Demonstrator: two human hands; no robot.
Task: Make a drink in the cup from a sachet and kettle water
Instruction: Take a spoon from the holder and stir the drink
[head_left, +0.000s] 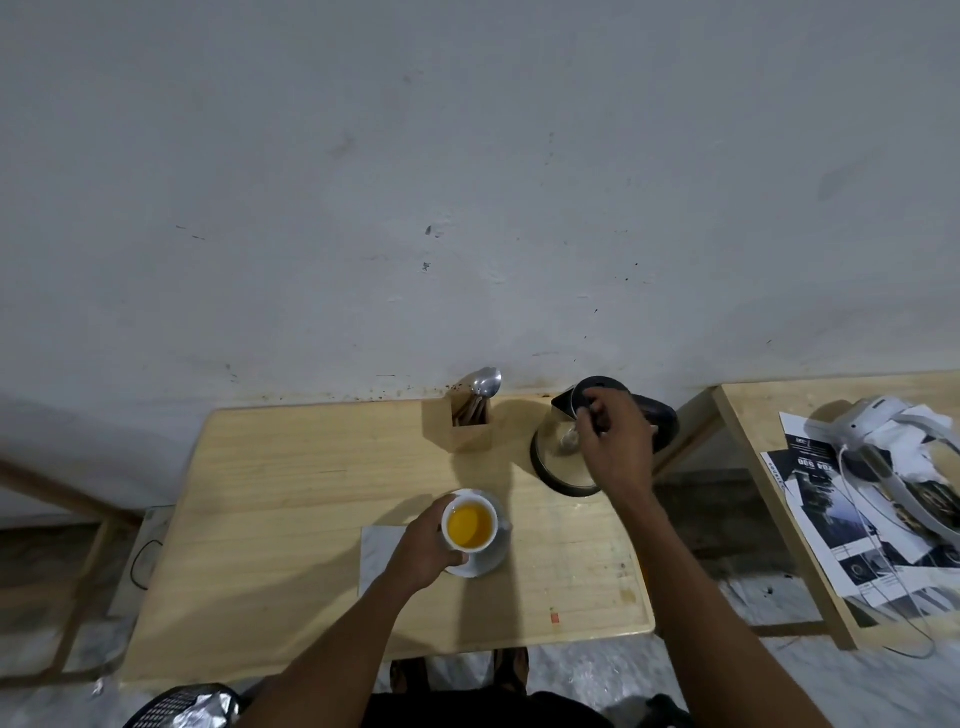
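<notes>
Cup (469, 526) sits on a saucer (480, 564), centre of the worktop (291, 493), a bit toward the near edge. Already full of yellow-orange liquid, so sachet and water look done

Left hand (423, 548) wrapped round the cup's left side, fingers closed on the wall, thumb near the rim. Cup upright, level

Right hand (613, 441) is out at the kettle (563, 452), far right of the worktop by the wall. Fingers curled over the lid/handle area; looks like contact, but can't tell if it's a real grip or just resting on top. Kettle upright on its base

Key relation: kettle is up and to the right of the cup, well apart, right hand on it, left hand on the cup. No crossing of arms needed either way

Wooden holder (470, 426) with a spoon (485, 384) stands between, just left of the kettle, beyond the cup. My guess: stir is what's left, and the right hand is the nearer one to that spoon

Grey mat (379, 551) under the left hand, touching the saucer. Second table on the right holds papers (831, 519) and a white headset (893, 447), not involved

Risk: full cup, easy to slop if the left hand shifts it
</notes>
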